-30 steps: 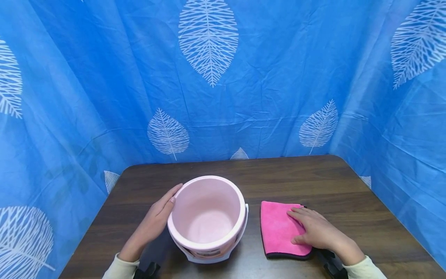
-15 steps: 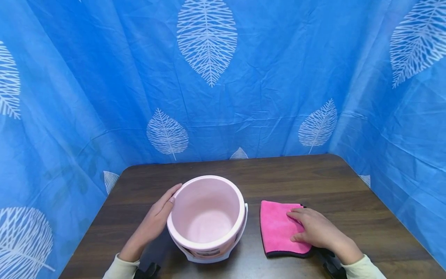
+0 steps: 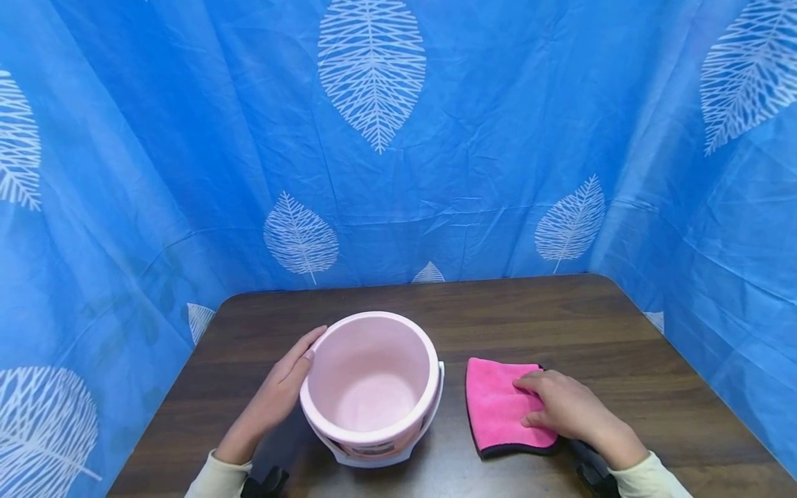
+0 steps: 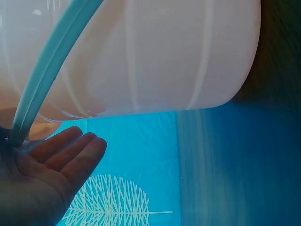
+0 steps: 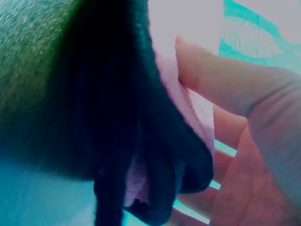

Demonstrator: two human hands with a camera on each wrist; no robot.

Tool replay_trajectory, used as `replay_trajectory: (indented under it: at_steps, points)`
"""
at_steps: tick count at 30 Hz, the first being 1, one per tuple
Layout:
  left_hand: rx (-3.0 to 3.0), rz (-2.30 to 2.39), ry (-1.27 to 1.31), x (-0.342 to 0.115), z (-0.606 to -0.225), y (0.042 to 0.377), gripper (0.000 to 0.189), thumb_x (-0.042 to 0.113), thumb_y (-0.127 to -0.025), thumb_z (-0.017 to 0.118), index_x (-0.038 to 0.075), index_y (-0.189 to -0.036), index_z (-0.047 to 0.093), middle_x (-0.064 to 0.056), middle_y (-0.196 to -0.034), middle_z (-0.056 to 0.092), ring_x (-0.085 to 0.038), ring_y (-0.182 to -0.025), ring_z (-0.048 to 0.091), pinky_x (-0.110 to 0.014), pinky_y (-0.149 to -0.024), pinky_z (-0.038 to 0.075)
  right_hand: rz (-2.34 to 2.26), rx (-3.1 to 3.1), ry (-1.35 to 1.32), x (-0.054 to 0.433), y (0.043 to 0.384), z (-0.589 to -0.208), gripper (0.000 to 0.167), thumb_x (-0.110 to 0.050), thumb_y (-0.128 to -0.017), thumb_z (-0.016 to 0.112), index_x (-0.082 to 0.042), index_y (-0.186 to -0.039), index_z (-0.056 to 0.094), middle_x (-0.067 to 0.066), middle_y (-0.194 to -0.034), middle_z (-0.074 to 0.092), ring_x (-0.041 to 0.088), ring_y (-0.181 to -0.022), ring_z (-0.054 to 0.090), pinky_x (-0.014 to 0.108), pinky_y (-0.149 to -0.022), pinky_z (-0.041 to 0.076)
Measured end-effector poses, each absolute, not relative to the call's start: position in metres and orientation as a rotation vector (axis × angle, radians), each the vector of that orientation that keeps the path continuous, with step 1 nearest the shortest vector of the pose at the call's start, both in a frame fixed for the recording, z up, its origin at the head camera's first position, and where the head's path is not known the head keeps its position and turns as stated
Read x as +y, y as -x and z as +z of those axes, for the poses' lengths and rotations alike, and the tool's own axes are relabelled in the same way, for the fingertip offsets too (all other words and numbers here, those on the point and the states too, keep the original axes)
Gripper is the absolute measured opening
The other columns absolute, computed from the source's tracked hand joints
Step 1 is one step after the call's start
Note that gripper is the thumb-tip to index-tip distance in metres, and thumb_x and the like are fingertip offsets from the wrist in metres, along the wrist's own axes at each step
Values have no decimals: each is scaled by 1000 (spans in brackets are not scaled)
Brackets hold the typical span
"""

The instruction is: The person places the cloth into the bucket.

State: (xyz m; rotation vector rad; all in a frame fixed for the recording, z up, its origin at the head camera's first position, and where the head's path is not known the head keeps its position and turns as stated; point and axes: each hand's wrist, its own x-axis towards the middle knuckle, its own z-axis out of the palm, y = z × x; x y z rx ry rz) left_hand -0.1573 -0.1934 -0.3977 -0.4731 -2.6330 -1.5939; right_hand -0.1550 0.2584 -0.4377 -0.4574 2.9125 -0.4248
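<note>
A pale pink bucket (image 3: 373, 434) stands on the table left of the middle, its white handle (image 3: 429, 425) hanging down at the front. My left hand (image 3: 277, 394) rests against the left side of its rim, fingers straight. In the left wrist view several fingers (image 4: 77, 153) stretch out beside the bucket wall (image 4: 160, 52) and near the handle (image 4: 51, 66). My right hand (image 3: 569, 411) is on a folded pink cloth (image 3: 495, 408) with black edging, gripping its right part. In the right wrist view the thumb (image 5: 211, 70) presses the cloth (image 5: 167, 70); the folded layers hide part of the fingers.
The dark wooden table (image 3: 486, 311) has bare surface behind the bucket and between it and the cloth. A blue curtain (image 3: 461, 152) with white leaf prints encloses the table at the back and on both sides.
The right fingers have bent a little more into the cloth, and its front edge has shifted slightly. The left hand and bucket stay where they were.
</note>
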Motion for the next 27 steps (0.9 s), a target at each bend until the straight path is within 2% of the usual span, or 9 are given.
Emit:
replay_trajectory:
  at_steps: [19,27]
  points:
    - [-2639,-1615,461,-194,-399,159,47,22,-112,34,6,-156,35,-18,-157,40,-41,-143,39,-59,-111,34,-390,2981,473,252,153,-438,44,-21,-74,90,-6,-112,75,8,-104,72,33,-98,67,55,-86,56]
    - [-2625,-1657,471,-195,-401,158,48,24,-112,34,5,-156,33,-18,-158,39,-40,-143,39,-58,-111,34,-378,2989,480,251,154,-438,37,-17,-77,89,-6,-109,76,4,-96,72,22,-84,65,48,-76,57]
